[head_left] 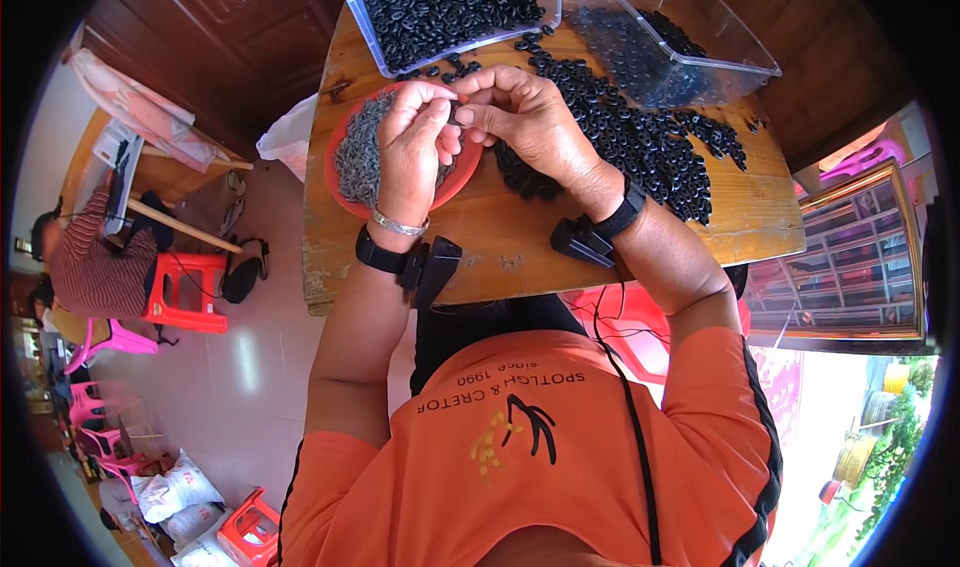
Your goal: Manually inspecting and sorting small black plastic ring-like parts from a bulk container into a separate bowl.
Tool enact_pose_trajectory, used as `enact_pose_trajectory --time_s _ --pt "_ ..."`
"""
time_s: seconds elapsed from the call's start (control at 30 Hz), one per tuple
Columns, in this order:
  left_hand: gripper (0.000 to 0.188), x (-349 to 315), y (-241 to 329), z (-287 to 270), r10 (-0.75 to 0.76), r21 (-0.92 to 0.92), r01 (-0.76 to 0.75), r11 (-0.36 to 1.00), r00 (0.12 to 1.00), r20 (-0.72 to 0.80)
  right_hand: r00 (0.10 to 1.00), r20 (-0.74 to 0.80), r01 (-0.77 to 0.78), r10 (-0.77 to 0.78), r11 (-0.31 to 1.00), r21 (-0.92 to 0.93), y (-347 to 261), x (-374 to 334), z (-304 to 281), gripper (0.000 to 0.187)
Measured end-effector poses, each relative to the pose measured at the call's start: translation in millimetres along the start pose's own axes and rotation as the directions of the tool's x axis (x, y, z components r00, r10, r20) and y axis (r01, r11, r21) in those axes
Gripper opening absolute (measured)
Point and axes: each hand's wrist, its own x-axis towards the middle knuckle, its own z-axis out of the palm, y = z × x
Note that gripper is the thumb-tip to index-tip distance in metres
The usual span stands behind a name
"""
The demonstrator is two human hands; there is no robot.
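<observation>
My left hand (408, 152) and my right hand (530, 117) meet above a red bowl (464, 181). A small black part (455, 114) is pinched between the fingertips of both hands; its exact shape is partly covered by the fingers. Many thin grey pieces (357, 159), too small to name, fill the bowl. Just right of it, a heap of small black ring-like parts (635, 132) spreads over the wooden table (490, 257). Both wrists carry a black strap with a black block.
At the table's far side stand a clear bin (366, 29) full of black parts and a second clear bin (705, 61), tilted, with some more. Left behind, a person (98, 257) sits on a red stool (188, 292). White sacks (178, 487) lie lower left. A black cable (635, 437) runs down my shirt.
</observation>
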Motion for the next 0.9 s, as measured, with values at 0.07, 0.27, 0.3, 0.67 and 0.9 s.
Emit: enact_pose_trajectory --time_s 0.07,0.27,0.3,0.67,0.9 --pt "0.009 0.9 -2.7 -0.4 -0.022 -0.028 0.021 0.999 1.000 -0.018 1.000 0.015 0.007 -0.007 1.000 -0.009 -0.7 0.3 0.0 0.028" --pt "0.009 0.2 -2.7 -0.3 0.063 0.020 -0.062 0.998 0.997 -0.047 0.997 0.062 0.059 -0.054 0.995 -0.082 -0.3 -1.2 1.3 0.028" --pt "0.009 -0.5 -2.1 2.2 0.092 0.072 -0.089 0.993 0.995 -0.039 0.997 0.038 0.064 -0.061 0.995 -0.082 -0.3 -1.8 1.3 0.029" --pt "0.012 -0.1 3.7 -1.2 0.214 0.234 -0.225 0.946 0.974 0.074 0.995 0.054 -0.077 0.086 0.988 -0.137 -16.7 1.1 -10.7 0.034" --pt "0.013 -0.3 -0.6 0.7 0.220 0.221 -0.229 0.948 0.973 0.068 0.996 0.036 -0.078 0.084 0.987 -0.141 -14.2 0.7 -7.8 0.034"
